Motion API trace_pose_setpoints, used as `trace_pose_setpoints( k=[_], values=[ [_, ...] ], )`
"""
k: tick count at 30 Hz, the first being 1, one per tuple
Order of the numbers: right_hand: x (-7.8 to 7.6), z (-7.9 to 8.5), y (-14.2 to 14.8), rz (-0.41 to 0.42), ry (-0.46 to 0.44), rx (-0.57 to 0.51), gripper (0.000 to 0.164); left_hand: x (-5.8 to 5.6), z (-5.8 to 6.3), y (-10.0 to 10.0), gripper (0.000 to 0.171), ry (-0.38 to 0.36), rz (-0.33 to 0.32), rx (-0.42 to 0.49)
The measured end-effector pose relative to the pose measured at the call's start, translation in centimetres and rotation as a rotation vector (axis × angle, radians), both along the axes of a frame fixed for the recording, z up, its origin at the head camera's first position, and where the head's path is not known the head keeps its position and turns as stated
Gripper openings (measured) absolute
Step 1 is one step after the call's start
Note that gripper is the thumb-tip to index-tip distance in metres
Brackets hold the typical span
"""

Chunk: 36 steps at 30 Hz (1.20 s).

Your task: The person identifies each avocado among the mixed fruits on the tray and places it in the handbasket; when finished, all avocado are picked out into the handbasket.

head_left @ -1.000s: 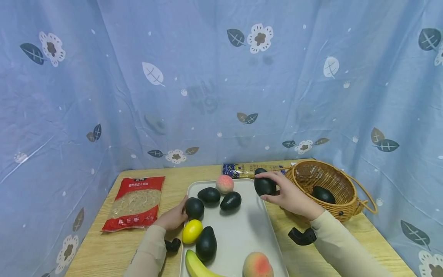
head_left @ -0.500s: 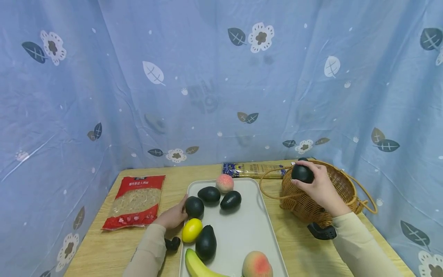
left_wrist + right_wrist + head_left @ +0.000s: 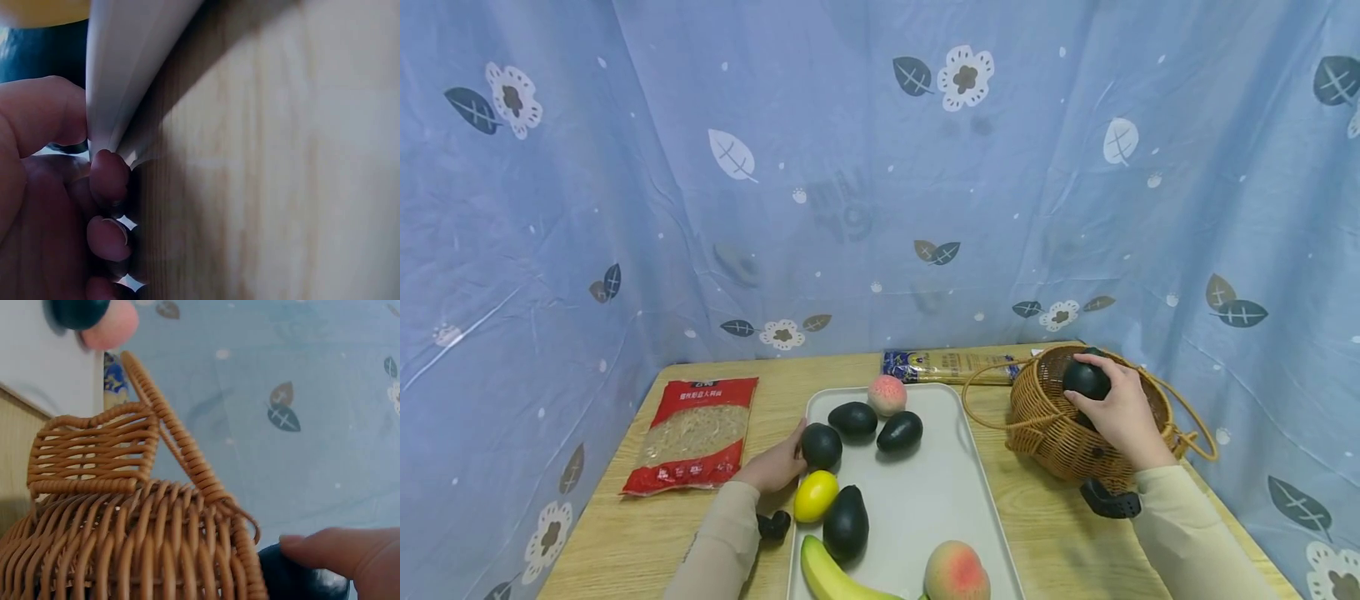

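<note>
Blue curtain (image 3: pixel 820 108), leaf-and-flower print, on 3 sides of light wood-grain table (image 3: pixel 625 542); soft creases.

I see a light wood-grained table (image 3: pixel 625 542) with a white tray (image 3: pixel 932 483) lying on it; left of the tray lies a red bag (image 3: pixel 696 435) with a see-through middle; beyond the tray's far end, a gold-and-blue packet (image 3: pixel 958 367); to its right stands a wicker basket (image 3: pixel 1048 442).

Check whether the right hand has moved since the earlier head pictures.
Yes: rightward in the head view, from near the tray's right edge to the wicker basket's opening, with the avocado in the right hand.
</note>
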State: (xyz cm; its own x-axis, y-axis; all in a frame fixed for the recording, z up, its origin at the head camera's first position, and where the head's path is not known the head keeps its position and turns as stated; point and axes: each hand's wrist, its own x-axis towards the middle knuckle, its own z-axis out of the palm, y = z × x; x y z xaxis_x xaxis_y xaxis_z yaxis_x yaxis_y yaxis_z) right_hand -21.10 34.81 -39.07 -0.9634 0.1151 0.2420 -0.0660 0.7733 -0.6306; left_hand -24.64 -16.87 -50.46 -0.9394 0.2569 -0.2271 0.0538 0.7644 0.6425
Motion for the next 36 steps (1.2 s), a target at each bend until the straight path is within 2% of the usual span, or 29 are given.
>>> trace_pose_setpoints(
  k=[3,7,11,14,19,26,32,36],
  values=[
    [0.1,-0.5,0.3,-0.012,0.011,0.005,0.061,-0.1,0.0,0.0,0.084,-0.007,0.013,0.011],
    [0.2,-1.0,0.4,-0.037,0.092,0.028,0.050,-0.3,-0.2,0.1,0.084,-0.009,0.014,0.001],
    [0.2,-1.1,-0.1,-0.065,0.162,0.023,0.044,-0.4,-0.3,0.0,0.084,-0.019,0.016,0.007],
    [0.2,-0.8,-1.1,-0.054,0.195,0.009,0.041,-0.1,0.0,0.1,0.084,-0.023,0.017,0.015],
    [0.1,-0.2,-3.8,0.018,0.248,-0.025,0.036,0.0,0.1,0.1,0.083,-0.022,0.006,0.031],
    [-1.1,0.0,-8.2,0.142,0.272,-0.047,0.036,-0.6,-0.7,-0.4,0.086,-0.008,-0.039,-0.001],
    [-2.5,-0.4,-12.0,0.234,0.284,-0.069,0.038,0.0,0.0,-0.1,0.083,-0.017,-0.004,0.043],
    [-3.1,-1.2,-14.5,0.322,0.278,-0.065,0.040,0.3,0.2,0.2,0.082,0.003,-0.017,0.003]
  ],
)
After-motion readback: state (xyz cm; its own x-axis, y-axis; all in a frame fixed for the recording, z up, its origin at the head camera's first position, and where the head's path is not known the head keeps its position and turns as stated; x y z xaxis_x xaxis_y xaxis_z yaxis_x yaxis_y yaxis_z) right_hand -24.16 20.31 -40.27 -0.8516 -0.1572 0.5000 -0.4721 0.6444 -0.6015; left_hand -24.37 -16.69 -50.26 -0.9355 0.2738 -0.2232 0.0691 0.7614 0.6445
